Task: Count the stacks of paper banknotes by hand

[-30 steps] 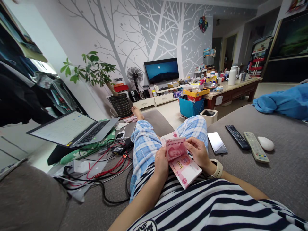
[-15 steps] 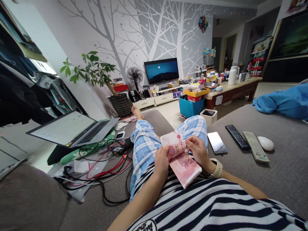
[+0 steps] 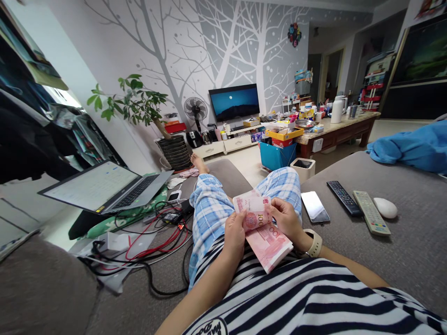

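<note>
Banknotes (image 3: pixel 266 251), hundreds by the print. Where exactly are they?

In the lap, over the striped shirt (image 3: pixel 289 298) and between the legs of the checked trousers (image 3: pixel 208 211). The lower part of the bundle slants towards the shirt; the upper notes curve above it.

And the hands?

Both are occupied. The left hand (image 3: pixel 234 235) grips the bundle along its left side, thumb pressed on the upper notes. The right hand (image 3: pixel 288 221) has its thumb and forefinger pinched at the right edge of those notes. How many sit in that pinch, I cannot tell.

Would that worry you?

A little. Thin, flat paper clings, so two notes could pass as one under those fingertips.

What about the left side?

If that thumb eased, I'd expect the bundle to fan apart and loose notes to slide into the trouser folds or onto the sofa (image 3: pixel 338 260). A sharp tug from the right could crease or tear a corner, too.

Anything nearby to lose one among?

The phone (image 3: pixel 315 207) lies just beside the trousers, with the black remote (image 3: pixel 345 198) and pale remote (image 3: pixel 372 213) farther right. A dropped note might end up there.
</note>
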{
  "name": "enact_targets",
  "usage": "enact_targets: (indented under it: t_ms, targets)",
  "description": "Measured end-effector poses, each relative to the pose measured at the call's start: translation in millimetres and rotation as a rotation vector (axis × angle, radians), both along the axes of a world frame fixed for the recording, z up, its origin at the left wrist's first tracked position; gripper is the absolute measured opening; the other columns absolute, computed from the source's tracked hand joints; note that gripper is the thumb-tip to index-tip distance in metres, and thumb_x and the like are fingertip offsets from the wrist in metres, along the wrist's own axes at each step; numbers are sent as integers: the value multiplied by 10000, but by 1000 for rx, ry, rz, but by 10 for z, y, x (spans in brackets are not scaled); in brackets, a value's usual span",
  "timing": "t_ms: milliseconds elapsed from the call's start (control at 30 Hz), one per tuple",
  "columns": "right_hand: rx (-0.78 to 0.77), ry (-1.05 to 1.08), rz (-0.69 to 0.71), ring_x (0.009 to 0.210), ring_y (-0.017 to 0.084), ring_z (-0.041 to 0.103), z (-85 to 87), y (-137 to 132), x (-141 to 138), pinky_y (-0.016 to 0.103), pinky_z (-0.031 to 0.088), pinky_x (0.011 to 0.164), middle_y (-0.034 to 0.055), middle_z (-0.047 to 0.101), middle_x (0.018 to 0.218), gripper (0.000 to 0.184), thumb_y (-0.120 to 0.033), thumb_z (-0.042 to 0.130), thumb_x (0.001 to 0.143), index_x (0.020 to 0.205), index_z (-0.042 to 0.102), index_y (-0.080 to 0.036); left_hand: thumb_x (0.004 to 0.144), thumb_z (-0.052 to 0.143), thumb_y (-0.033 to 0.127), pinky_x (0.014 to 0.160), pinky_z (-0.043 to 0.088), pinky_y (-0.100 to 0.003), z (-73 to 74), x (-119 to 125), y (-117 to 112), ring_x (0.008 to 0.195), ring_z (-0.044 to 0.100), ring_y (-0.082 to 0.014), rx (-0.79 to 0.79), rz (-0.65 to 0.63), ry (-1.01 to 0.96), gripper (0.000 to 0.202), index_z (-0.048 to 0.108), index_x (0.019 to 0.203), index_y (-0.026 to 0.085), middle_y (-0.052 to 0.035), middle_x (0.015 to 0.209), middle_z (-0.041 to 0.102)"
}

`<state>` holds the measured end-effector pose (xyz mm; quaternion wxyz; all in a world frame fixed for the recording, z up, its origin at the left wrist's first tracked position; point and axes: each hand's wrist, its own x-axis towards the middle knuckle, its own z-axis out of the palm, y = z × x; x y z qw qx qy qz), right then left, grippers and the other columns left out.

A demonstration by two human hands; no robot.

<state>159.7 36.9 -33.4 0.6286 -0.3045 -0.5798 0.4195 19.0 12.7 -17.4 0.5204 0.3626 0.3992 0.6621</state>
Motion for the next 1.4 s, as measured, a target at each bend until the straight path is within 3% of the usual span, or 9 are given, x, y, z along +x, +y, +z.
enact_targets:
  t_ms: [267, 667, 1233, 1400]
  targets:
    - [25, 81, 32, 537, 105, 310, -8, -25, 7, 256, 292, 510, -49, 391, 578, 403, -463, 632, 859, 598, 471, -202, 664, 688, 351, 681, 509, -271, -18, -16, 38, 665, 634, -163, 17, 140, 12, 202, 701, 680, 151, -13, 707, 721]
    - [0, 116, 35, 559, 109, 370, -14, -31, -7, 250, 313, 519, -38, 446, 610, 354, -463, 677, 824, 650, 517, -199, 714, 607, 303, 708, 530, -310, 136, -7, -66, 725, 666, -216, 10, 123, 141, 199, 698, 611, 159, -42, 681, 718]
    - [31, 129, 24, 581, 119, 445, -17, -52, 2, 251, 381, 548, -28, 506, 620, 324, -452, 699, 807, 670, 559, -194, 726, 594, 317, 703, 502, -293, -9, -32, 19, 721, 625, -192, 13, 178, 158, 215, 706, 628, 161, -42, 731, 717]
    - [51, 136, 27, 579, 118, 449, -2, -78, 10, 250, 388, 554, -28, 514, 616, 311, -428, 698, 813, 666, 554, -196, 736, 599, 282, 793, 494, -311, 2, -66, -2, 829, 627, -225, 5, 225, 246, 196, 732, 650, 167, -58, 768, 717]
